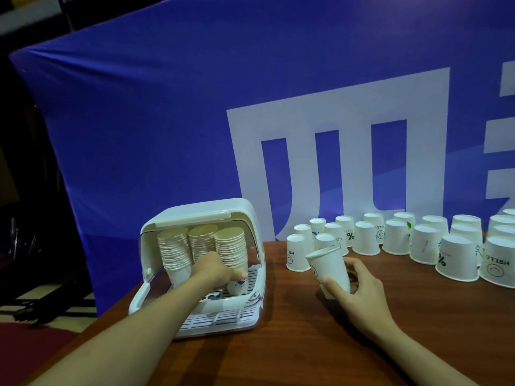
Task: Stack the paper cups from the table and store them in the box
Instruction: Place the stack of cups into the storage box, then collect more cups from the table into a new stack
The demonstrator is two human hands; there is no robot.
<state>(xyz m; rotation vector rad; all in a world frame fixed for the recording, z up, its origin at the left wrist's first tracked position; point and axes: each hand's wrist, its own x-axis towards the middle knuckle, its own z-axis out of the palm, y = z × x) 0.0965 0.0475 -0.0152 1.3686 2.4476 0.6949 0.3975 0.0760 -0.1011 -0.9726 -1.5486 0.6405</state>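
Observation:
A white plastic box (pixel 156 291) with its lid flipped up stands on the table's left part. Inside it lean three tall stacks of paper cups (pixel 202 245). My left hand (pixel 214 267) reaches into the box and grips the lower part of the right-hand stack, near a cup with a blue print (pixel 237 285). My right hand (pixel 355 285) holds a short stack of white paper cups (pixel 328 264), tilted with its mouth up and to the left, just above the table. Several upside-down paper cups (pixel 395 236) stand in rows at the back right.
The wooden table (pixel 278 344) runs under both arms; its left edge drops to a dark red floor. A blue banner with large white lettering (pixel 195 121) hangs right behind the table and the cups.

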